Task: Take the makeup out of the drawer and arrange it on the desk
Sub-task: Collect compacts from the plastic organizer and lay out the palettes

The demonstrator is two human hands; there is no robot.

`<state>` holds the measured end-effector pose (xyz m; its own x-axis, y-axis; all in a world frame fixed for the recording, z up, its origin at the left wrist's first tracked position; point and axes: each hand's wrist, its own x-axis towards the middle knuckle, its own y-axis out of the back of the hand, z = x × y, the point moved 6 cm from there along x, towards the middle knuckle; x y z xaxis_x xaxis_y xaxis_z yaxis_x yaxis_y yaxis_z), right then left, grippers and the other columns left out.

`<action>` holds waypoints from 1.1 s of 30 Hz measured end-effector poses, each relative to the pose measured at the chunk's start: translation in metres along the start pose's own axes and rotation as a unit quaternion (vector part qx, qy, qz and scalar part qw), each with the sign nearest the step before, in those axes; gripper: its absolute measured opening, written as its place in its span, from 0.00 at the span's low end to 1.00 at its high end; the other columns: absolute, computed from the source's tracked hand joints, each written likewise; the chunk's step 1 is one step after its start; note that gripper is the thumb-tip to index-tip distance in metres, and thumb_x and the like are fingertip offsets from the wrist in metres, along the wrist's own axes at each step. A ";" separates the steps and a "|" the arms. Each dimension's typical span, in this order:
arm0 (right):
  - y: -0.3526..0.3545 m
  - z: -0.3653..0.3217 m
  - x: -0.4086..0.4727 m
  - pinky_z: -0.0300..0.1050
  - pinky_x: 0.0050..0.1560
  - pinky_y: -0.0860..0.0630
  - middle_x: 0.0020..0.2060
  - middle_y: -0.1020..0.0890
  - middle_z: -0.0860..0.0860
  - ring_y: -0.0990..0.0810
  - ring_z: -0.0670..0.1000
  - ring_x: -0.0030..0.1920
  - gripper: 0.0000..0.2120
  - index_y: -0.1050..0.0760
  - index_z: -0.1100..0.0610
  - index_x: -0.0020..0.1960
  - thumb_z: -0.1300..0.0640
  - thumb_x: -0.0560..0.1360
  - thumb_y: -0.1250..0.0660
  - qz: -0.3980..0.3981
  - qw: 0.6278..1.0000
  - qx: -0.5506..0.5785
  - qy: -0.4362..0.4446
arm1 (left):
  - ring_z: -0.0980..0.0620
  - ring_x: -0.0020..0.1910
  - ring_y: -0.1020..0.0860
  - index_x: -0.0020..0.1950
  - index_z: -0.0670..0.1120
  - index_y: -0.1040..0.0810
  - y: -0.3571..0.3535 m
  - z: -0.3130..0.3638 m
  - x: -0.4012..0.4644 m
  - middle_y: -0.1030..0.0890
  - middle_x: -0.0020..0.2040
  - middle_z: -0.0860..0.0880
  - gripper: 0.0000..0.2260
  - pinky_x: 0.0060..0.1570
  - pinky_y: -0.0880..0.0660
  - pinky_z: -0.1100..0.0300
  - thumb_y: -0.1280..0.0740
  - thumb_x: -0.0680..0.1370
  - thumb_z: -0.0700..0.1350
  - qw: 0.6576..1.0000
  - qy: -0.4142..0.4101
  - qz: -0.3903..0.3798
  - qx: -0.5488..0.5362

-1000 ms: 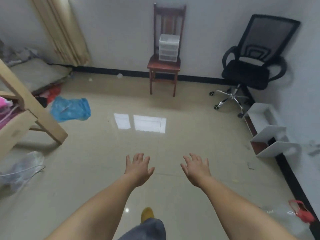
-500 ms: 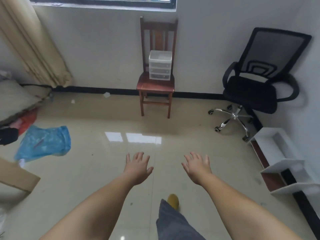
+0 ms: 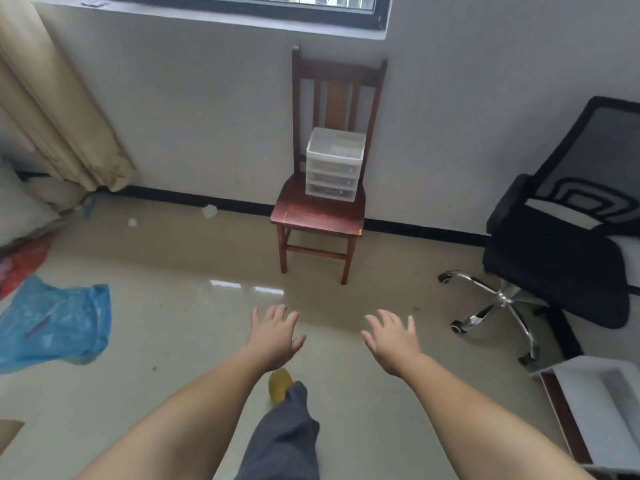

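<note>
Reaching forward, my left hand (image 3: 273, 336) and right hand (image 3: 393, 341) hover palms-down, fingers spread, holding nothing. Well beyond them, a white drawer unit (image 3: 334, 166) stands upright on the wooden chair (image 3: 317, 216) by the wall, drawer fronts facing me. I can read no labels.

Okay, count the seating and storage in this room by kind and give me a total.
Wooden chair: 1
Black office chair: 1
White drawer unit, on the wooden chair's seat: 1
White shelf unit, lying at the right edge: 1
Total: 4
</note>
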<state>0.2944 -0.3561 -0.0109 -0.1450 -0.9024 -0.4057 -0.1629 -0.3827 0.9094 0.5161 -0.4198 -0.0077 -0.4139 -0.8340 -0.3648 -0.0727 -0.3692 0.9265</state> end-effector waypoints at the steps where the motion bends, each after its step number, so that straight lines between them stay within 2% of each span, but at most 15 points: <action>1: 0.008 0.002 0.024 0.63 0.72 0.57 0.75 0.44 0.53 0.49 0.51 0.76 0.24 0.44 0.50 0.74 0.43 0.81 0.55 0.000 1.000 0.002 -0.006 | 0.47 0.75 0.48 0.74 0.50 0.43 0.007 -0.007 0.023 0.44 0.76 0.45 0.26 0.71 0.56 0.39 0.49 0.79 0.60 1.000 0.000 0.000 -0.001; 9: 0.090 -0.020 0.207 0.61 0.73 0.54 0.75 0.43 0.52 0.47 0.50 0.75 0.23 0.44 0.50 0.74 0.44 0.82 0.55 -0.009 0.999 0.039 -0.037 | 0.48 0.75 0.48 0.73 0.49 0.42 0.092 -0.073 0.210 0.43 0.75 0.45 0.24 0.72 0.55 0.39 0.49 0.80 0.59 1.000 -0.012 -0.012 0.020; 19: 0.128 -0.003 0.413 0.59 0.73 0.52 0.75 0.42 0.52 0.44 0.52 0.74 0.23 0.44 0.50 0.75 0.44 0.82 0.54 -0.064 0.993 0.078 -0.061 | 0.48 0.74 0.46 0.74 0.49 0.42 0.157 -0.085 0.432 0.42 0.74 0.45 0.25 0.72 0.54 0.40 0.48 0.80 0.58 0.998 -0.053 -0.011 0.012; 23: 0.134 0.007 0.506 0.56 0.73 0.47 0.74 0.40 0.53 0.41 0.54 0.73 0.24 0.43 0.51 0.75 0.44 0.81 0.52 -0.084 0.990 0.095 -0.057 | 0.47 0.74 0.44 0.75 0.47 0.43 0.174 -0.082 0.526 0.42 0.75 0.44 0.26 0.73 0.48 0.48 0.46 0.80 0.57 0.996 -0.082 -0.015 -0.023; 26: 0.127 0.012 0.570 0.53 0.68 0.38 0.71 0.36 0.55 0.36 0.57 0.70 0.23 0.41 0.53 0.74 0.46 0.81 0.50 -0.104 0.980 0.154 -0.071 | 0.47 0.74 0.43 0.76 0.45 0.45 0.186 -0.076 0.589 0.41 0.75 0.44 0.27 0.73 0.47 0.51 0.43 0.80 0.54 0.991 -0.129 0.025 -0.040; 28: 0.116 0.015 0.612 0.51 0.65 0.34 0.69 0.32 0.57 0.32 0.58 0.67 0.22 0.39 0.56 0.73 0.49 0.81 0.48 -0.109 0.954 0.257 -0.112 | 0.47 0.75 0.45 0.77 0.44 0.47 0.188 -0.073 0.626 0.43 0.76 0.44 0.28 0.73 0.49 0.52 0.43 0.80 0.50 0.986 -0.154 0.057 -0.025; 30: 0.097 0.019 0.649 0.47 0.63 0.33 0.66 0.29 0.57 0.29 0.57 0.64 0.20 0.36 0.57 0.71 0.53 0.81 0.46 -0.103 0.905 0.375 -0.173 | 0.47 0.76 0.48 0.77 0.45 0.48 0.180 -0.072 0.657 0.45 0.77 0.44 0.28 0.73 0.52 0.52 0.43 0.79 0.46 0.984 -0.160 0.078 -0.008; 31: 0.086 0.019 0.666 0.45 0.61 0.33 0.64 0.27 0.56 0.27 0.55 0.62 0.19 0.34 0.57 0.70 0.56 0.80 0.46 -0.097 0.870 0.435 -0.209 | 0.47 0.77 0.49 0.77 0.45 0.49 0.174 -0.072 0.670 0.47 0.78 0.44 0.29 0.73 0.53 0.51 0.43 0.78 0.44 0.983 -0.160 0.086 0.003; 32: 0.075 0.019 0.680 0.44 0.60 0.32 0.62 0.26 0.55 0.27 0.54 0.59 0.18 0.33 0.57 0.69 0.59 0.79 0.46 -0.086 0.818 0.509 -0.255 | 0.47 0.77 0.50 0.77 0.45 0.50 0.168 -0.073 0.682 0.48 0.78 0.44 0.30 0.74 0.54 0.50 0.43 0.77 0.42 0.982 -0.161 0.092 0.015; 33: 0.063 0.017 0.693 0.46 0.61 0.30 0.60 0.25 0.55 0.26 0.53 0.58 0.18 0.32 0.57 0.68 0.61 0.79 0.46 -0.074 0.746 0.591 -0.299 | 0.45 0.77 0.50 0.77 0.44 0.49 0.162 -0.073 0.691 0.47 0.77 0.43 0.31 0.74 0.53 0.48 0.42 0.76 0.40 0.981 -0.164 0.106 0.024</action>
<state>0.1672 -1.0023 -0.2366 -0.3924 -0.4824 -0.7831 -0.9150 0.2917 0.2788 0.2846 -1.0862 -0.1163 -0.6932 -0.7103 -0.1226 0.0060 -0.1757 0.9844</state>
